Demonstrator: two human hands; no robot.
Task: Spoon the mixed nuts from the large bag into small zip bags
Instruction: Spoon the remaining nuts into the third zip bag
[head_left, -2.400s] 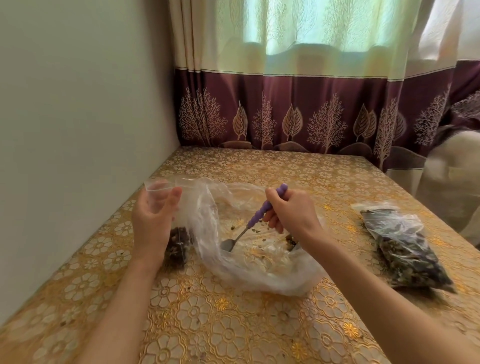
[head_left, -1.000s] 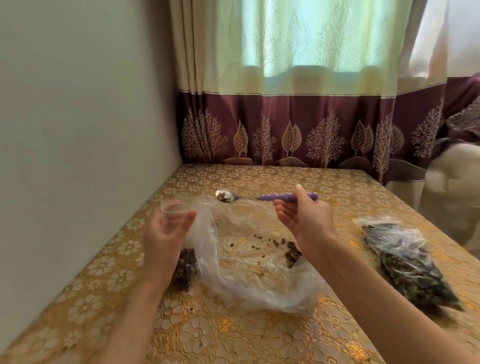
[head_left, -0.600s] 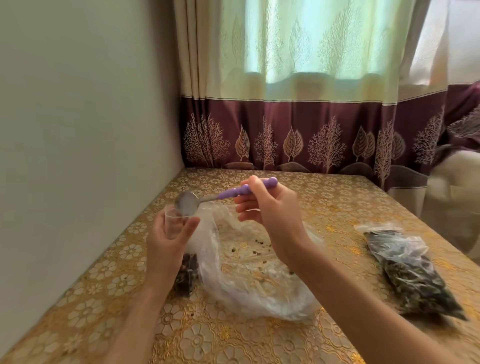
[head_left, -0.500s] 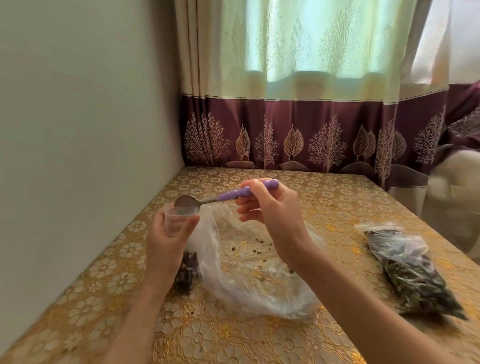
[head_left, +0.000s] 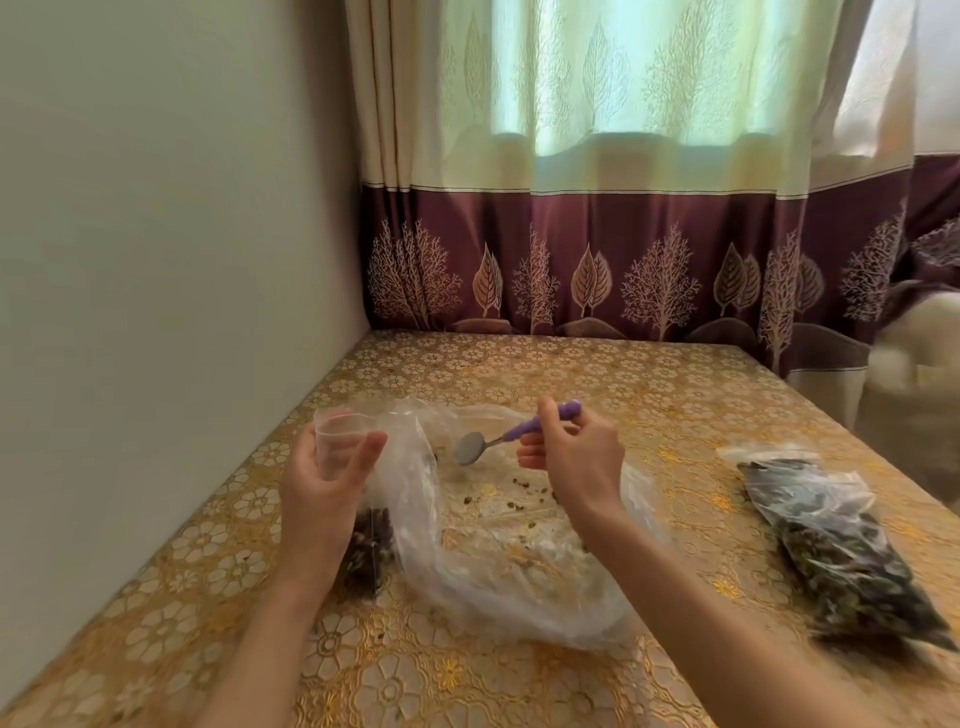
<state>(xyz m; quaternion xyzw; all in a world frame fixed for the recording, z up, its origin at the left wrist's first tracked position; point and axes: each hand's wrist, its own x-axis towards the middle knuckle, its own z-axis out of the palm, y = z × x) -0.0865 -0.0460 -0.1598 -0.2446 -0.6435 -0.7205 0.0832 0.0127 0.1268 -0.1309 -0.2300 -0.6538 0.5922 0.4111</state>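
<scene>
At centre frame, the right hand (head_left: 576, 457) pinches the ribbed purple handle of a metal spoon (head_left: 501, 439), its dull round bowl tilted down over the large bag (head_left: 498, 551). That bag is clear, crumpled plastic lying open on the desk (head_left: 571, 374), with a few nut crumbs scattered inside. Left of centre, the left hand (head_left: 322, 488) curls around the open mouth of a small zip bag (head_left: 345, 441), dark nuts at its bottom. At right lies a filled bag (head_left: 841, 540), lumpy and dark.

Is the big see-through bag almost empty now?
Nearly empty. The large clear bag lies slack and flat on the table, with only scattered nut bits showing through it.
</scene>
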